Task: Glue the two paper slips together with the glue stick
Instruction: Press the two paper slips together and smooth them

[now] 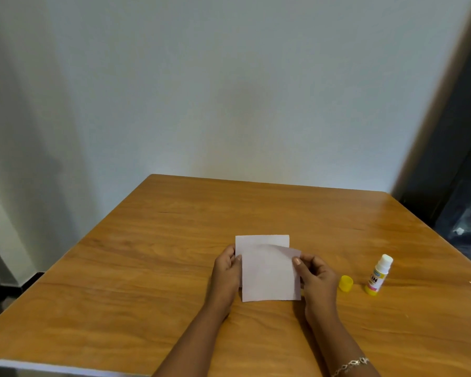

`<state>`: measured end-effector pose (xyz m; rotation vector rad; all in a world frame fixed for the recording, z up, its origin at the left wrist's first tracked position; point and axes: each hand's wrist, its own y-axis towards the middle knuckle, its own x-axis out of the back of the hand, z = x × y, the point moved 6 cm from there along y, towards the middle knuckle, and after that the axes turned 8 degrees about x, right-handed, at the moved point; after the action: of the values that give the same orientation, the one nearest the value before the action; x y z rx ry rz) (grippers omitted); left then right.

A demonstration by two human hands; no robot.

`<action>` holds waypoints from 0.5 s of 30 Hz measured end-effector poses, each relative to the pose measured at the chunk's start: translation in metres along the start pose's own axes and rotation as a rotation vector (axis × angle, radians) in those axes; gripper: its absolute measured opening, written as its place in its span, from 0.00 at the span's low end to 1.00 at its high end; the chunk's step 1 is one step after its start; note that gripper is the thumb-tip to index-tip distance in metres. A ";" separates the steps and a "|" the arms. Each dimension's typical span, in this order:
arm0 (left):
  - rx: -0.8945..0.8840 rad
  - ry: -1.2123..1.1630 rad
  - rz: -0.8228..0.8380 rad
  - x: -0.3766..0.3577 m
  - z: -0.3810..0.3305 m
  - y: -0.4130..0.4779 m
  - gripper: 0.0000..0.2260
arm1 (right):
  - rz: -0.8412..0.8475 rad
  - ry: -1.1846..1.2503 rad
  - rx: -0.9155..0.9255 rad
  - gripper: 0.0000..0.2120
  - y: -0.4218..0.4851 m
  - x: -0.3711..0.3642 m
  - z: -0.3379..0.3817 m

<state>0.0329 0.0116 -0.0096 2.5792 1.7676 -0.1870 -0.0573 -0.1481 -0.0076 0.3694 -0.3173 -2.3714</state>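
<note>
Step in hand: joining the slips. The upper paper slip [269, 273] is held over the lower paper slip [261, 240], which lies flat on the counter [147, 254] near the middle, a bit toward the near edge. Only the far strip of the lower slip shows; the rest is covered.

Left hand [226, 273] grip is closed on the upper slip's left edge, thumb on top, fingers hidden under the sheet. Right hand [314, 273] grip pinches the right edge up by the far right corner, thumb on top. That corner is curled and lifted clear of the lower slip; the near edge looks closer to the counter, contact not clear.

Glue stick [379, 274] stands upright, uncapped, white tip exposed, toward the counter's right edge. Its yellow cap [346, 283] lies just beside it, between the stick and the right hand. Judging from that, glue is likely already applied, though no glue sheen is visible on the paper.

Next move calls for: squaring the edges of the two slips, lowering the curled corner, then pressing flat and smoothing outward so no wrinkle or offset sets in.

Materials: slips are thin, pale, matte, roughly rectangular, floppy enough to bow under their own weight. Counter is smooth wood-grain, warm brown, slightly glossy, with rounded far corners. Glue stick is a hard plastic cylinder, white body with printed label and yellow base. Cap is a short yellow plastic cylinder. A chain bracelet [351, 365] sits on the right wrist.
</note>
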 end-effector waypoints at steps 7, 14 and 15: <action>-0.007 -0.043 -0.036 0.002 0.000 0.001 0.12 | -0.010 0.026 -0.010 0.08 0.004 -0.010 -0.007; 0.024 -0.073 -0.021 0.002 0.003 0.000 0.13 | -0.003 0.072 -0.017 0.09 0.002 -0.014 -0.006; -0.010 -0.058 -0.008 0.001 0.000 -0.001 0.10 | -0.004 0.070 -0.016 0.10 0.001 -0.014 -0.005</action>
<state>0.0320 0.0125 -0.0100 2.5334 1.7549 -0.2490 -0.0450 -0.1404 -0.0091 0.4454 -0.2651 -2.3574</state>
